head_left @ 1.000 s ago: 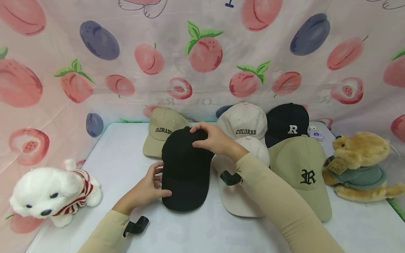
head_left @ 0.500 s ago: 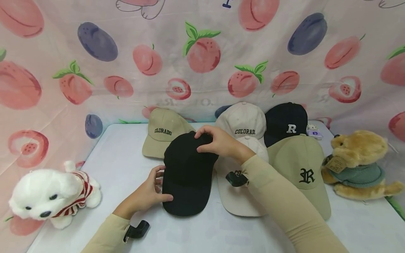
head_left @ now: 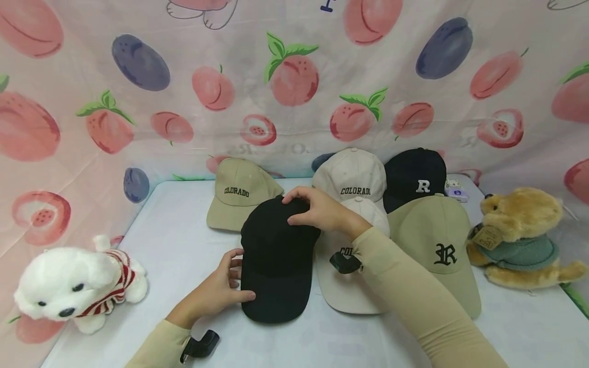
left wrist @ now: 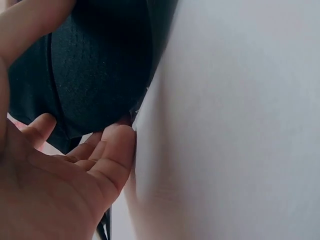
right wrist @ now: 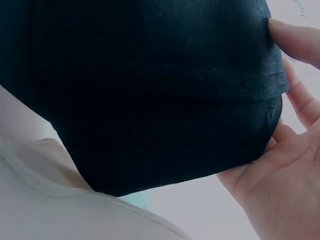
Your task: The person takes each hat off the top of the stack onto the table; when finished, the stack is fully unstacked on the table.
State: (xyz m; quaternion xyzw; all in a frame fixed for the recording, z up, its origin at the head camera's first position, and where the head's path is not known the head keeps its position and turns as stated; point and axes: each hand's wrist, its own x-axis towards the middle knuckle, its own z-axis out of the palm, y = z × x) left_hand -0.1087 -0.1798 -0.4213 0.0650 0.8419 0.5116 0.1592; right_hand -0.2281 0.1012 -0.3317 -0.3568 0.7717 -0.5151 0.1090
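Note:
In the head view a plain black baseball cap is held between both hands, its brim toward me. My left hand grips the cap's left side, thumb over the brim and the other fingers at its edge. Its fingertips reach under the dark fabric, close over the white table, in the left wrist view. With thumb and index finger, my right hand holds the crown at its far right. From the right wrist view, the cap's back edge lies between that thumb and the fingers.
Behind stands a khaki COLORADO cap. At right are two off-white COLORADO caps, a black R cap and an olive R cap. A white plush dog sits left, a brown plush dog right, on the white table.
The black cap has come toward me and slightly right, with both hands still on it. The other caps and the plush dogs have stayed in place.

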